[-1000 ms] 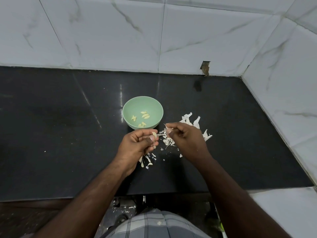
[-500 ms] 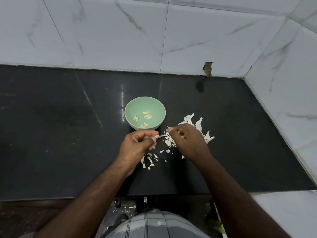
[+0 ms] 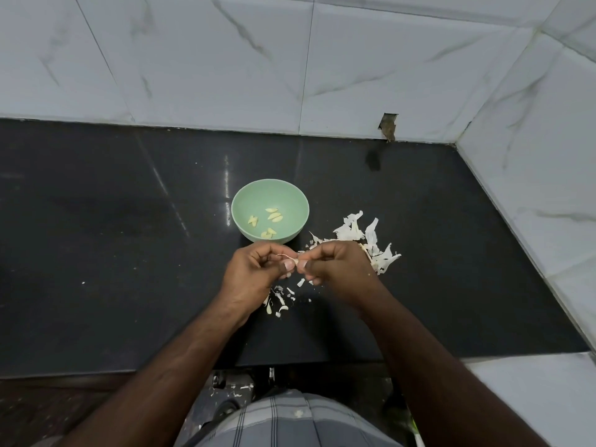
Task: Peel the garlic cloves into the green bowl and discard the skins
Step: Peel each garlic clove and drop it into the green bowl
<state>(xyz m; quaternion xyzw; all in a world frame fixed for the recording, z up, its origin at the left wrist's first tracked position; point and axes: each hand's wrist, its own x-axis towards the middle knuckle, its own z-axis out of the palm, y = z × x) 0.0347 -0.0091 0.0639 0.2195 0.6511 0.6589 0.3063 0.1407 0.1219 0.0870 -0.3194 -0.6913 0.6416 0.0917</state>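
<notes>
Hands (image 3: pixel 296 269) closer; six peeled cloves (image 3: pixel 274 216).

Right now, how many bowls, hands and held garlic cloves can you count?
Green bowl: 1
Hands: 2 (left hand, right hand)
Garlic clove pinched between both hands: 1
Total: 4

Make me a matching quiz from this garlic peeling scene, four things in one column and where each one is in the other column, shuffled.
Things:
1. peeled cloves
2. big pile of skins
3. clove being peeled
4. green bowl

Places:
A. pinched between the hands
B. on the black counter, just beyond the hands
C. inside the bowl
D. on the counter, right of the bowl

Pairs: 1-C, 2-D, 3-A, 4-B
</notes>
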